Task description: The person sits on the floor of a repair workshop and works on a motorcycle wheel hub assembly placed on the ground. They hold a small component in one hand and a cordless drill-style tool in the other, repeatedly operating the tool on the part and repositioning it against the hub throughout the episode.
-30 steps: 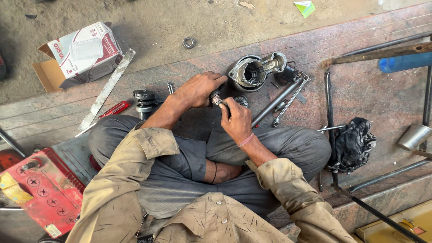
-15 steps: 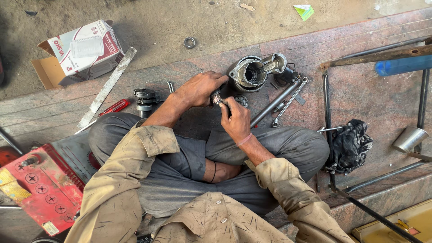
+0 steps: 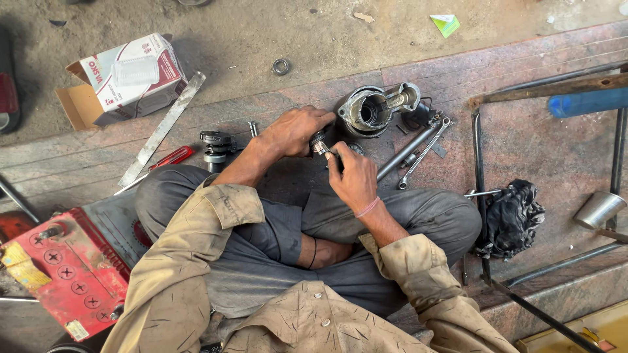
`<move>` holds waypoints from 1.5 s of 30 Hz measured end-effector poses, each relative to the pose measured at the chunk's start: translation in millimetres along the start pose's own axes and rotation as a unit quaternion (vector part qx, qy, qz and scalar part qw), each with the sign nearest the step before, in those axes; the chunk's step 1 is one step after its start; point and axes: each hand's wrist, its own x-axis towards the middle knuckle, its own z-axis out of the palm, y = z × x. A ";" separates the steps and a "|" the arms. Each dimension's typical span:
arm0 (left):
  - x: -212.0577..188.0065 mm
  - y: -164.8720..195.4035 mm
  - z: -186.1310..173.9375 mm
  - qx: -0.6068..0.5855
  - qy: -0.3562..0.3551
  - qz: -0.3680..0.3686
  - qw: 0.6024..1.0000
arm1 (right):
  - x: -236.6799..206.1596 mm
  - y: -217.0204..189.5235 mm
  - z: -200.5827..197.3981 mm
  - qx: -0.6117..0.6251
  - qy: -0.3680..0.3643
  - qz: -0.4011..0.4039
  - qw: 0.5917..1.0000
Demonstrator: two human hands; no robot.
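Near the frame's centre, the left hand (image 3: 296, 131) curls palm-down over a small metal part (image 3: 320, 145), while the right hand (image 3: 353, 176) reaches up from below, fingers pinching the same piece. Just above sits one round metal housing (image 3: 369, 110); right of it lie two long wrenches (image 3: 415, 153). At upper left stands one cardboard box (image 3: 124, 78), and one red battery (image 3: 62, 274) lies at lower left.

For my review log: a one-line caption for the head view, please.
Seated cross-legged, a person grips a small metal part in left hand and right hand, beside a metal housing.
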 end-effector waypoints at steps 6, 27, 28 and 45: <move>3.1 -7.5 5.5 0.019 0.015 0.019 1.000 | 0.9 -1.2 6.5 -0.003 0.035 -0.036 0.999; 4.0 -1.7 2.3 0.051 -0.001 -0.003 0.999 | -1.0 -0.5 6.8 -0.023 0.039 -0.038 0.998; 4.1 -1.3 1.1 0.055 0.001 0.003 0.999 | -1.4 -0.5 6.4 -0.022 0.039 -0.037 0.998; 2.2 -5.8 -5.3 0.013 -0.010 0.025 1.000 | -0.4 3.2 2.4 -0.021 0.028 -0.043 0.998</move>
